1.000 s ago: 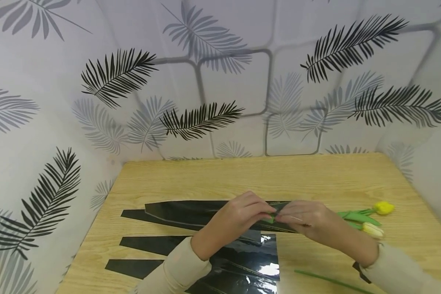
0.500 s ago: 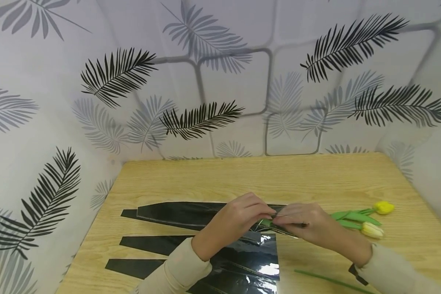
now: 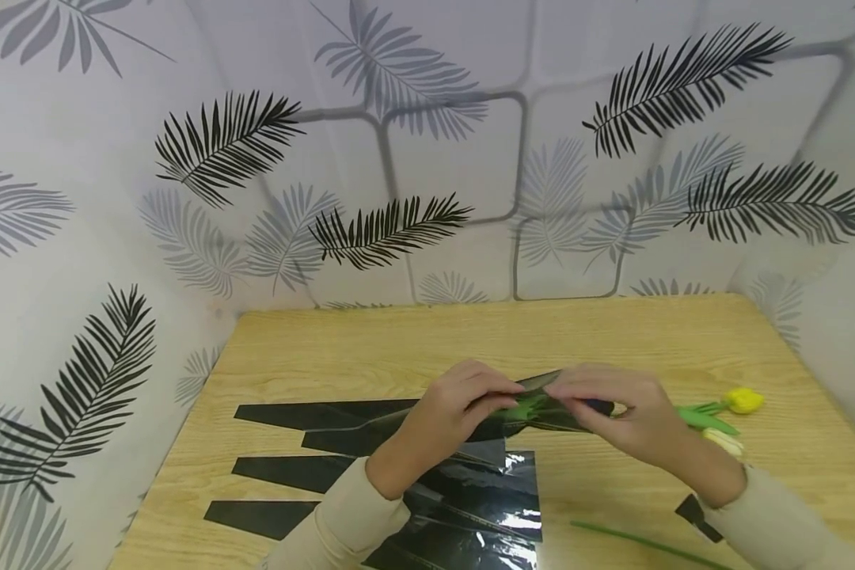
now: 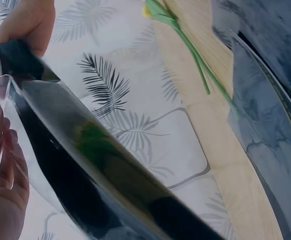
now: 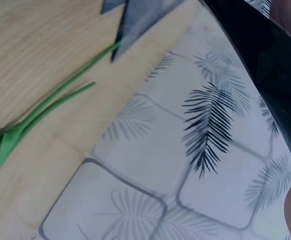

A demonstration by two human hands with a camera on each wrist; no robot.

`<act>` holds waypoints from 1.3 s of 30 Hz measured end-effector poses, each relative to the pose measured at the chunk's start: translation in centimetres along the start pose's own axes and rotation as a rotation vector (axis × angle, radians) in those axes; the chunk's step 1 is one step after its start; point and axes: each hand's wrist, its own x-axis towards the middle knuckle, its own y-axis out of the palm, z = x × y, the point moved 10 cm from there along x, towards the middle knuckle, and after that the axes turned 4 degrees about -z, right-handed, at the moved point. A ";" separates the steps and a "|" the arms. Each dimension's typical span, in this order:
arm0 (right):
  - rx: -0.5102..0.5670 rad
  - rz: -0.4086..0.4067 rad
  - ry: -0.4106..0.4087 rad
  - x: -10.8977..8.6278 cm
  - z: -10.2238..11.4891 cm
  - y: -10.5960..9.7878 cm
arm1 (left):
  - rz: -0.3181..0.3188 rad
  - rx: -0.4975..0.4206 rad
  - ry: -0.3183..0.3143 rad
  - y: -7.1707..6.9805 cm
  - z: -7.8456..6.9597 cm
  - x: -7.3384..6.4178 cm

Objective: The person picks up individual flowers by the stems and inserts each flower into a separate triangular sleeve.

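A black plastic flower sleeve (image 3: pixel 356 437) with a clear face is lifted off the table, its narrow end to the left. Green leaves or stem (image 3: pixel 522 409) show through the clear face; any bloom inside is hidden. My left hand (image 3: pixel 450 408) pinches the edge of the sleeve near its wide end. Opposite it, my right hand (image 3: pixel 630 408) pinches the same end between thumb and fingers. Close up in the left wrist view, the left hand's fingertips (image 4: pixel 8 135) are at the clear rim, and the sleeve (image 4: pixel 85 145) slants down to the right.
Several flat black sleeves (image 3: pixel 278 518) lie fanned below on the wooden table (image 3: pixel 399 340). At the right lie a yellow tulip (image 3: pixel 744 400) and a pale yellow tulip (image 3: pixel 723 442), partly behind my right arm. A loose green stem (image 3: pixel 634 538) lies near the front edge.
Both hands have risen slightly, the right also shifting right. The sleeve has lifted and turned, its narrow end now farther right and lower in view.
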 end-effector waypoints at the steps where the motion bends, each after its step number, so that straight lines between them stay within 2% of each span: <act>1: 0.046 -0.035 0.007 0.5 0.3 -0.5 | -0.018 -0.018 -0.009 -0.3 0.1 0.1; 5: 0.199 -0.224 0.008 1.6 0.8 -3.0 | -0.080 -0.085 -0.044 -1.2 0.5 0.2; 7: 0.224 -0.311 0.039 1.5 0.3 -4.2 | -0.114 -0.118 -0.058 -1.6 0.7 0.2; 8: 0.215 -0.347 0.073 1.3 -0.1 -4.7 | -0.132 -0.134 -0.065 -1.7 0.9 0.2; 10: 0.170 -0.380 0.197 0.6 -1.6 -5.2 | -0.167 -0.158 -0.080 -2.2 1.1 0.2; 12: 0.090 -0.356 0.374 -0.5 -3.5 -5.1 | -0.202 -0.176 -0.092 -2.6 1.2 0.3; 15: 0.029 -0.239 0.597 -2.5 -5.8 -3.6 | -0.262 -0.188 -0.106 -3.5 1.2 0.6; 17: 0.063 -0.154 0.683 -3.6 -6.5 -2.0 | -0.307 -0.203 -0.109 -4.3 0.8 0.9; 18: 0.105 -0.129 0.696 -3.9 -6.6 -1.3 | -0.329 -0.215 -0.113 -4.8 0.5 1.1; 21: 0.248 -0.135 0.710 -3.9 -6.1 0.2 | -0.378 -0.267 -0.124 -5.9 -0.5 1.8; 23: 0.279 -0.186 0.708 -3.5 -5.7 0.5 | -0.401 -0.310 -0.132 -6.3 -1.0 2.1; 30: 0.151 -0.401 0.625 -1.7 -4.6 -0.1 | -0.449 -0.402 -0.146 -6.4 -1.3 2.3; 35: 0.170 -0.520 0.571 -0.8 -4.0 0.0 | -0.460 -0.408 -0.143 -6.7 -1.9 2.4; 39: 0.234 -0.598 0.510 -0.6 -3.8 -0.2 | -0.467 -0.434 -0.141 -6.8 -1.8 2.3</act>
